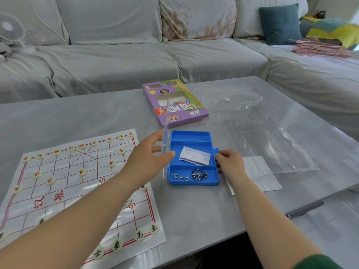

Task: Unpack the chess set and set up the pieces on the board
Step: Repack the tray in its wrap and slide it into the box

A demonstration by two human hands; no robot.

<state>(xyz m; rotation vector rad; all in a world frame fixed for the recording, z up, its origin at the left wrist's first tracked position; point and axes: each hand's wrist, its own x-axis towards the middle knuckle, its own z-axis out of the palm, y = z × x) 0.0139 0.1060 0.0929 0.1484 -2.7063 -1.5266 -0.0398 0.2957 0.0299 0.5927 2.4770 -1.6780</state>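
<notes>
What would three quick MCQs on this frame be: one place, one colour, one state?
1. The purple box lies: A. on the board; B. on the sofa; C. on the table beyond the plastic case.
2. The case is: A. blue; B. red; C. white.
3. The case's clear lid is: A. shut flat; B. standing upright, held by the left hand; C. lying off on the table.
Key: C, the box sits past the case's far edge; A, its tray is plainly blue; B, the lid stands on edge in the left hand's grip.
</notes>
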